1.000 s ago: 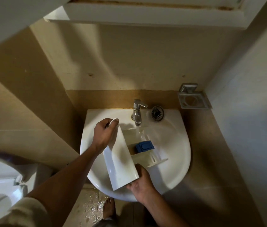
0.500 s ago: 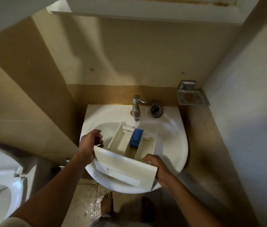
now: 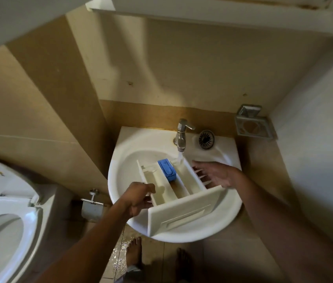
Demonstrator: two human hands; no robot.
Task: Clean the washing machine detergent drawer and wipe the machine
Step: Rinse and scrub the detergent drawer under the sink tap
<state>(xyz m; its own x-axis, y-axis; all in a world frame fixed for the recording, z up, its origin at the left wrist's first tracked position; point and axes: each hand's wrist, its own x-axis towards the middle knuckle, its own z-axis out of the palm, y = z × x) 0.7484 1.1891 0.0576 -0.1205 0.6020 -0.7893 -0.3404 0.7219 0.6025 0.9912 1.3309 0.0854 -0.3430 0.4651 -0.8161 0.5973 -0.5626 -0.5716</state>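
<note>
Left hand seemingly round drawer

- Drawer fills most of the sink; bare basin lies at the far left.
- Tap overhangs the drawer's far end.

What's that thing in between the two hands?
The white drawer, with a blue insert, sits in the sink between the left hand and the right hand, as the head view shows.
</note>
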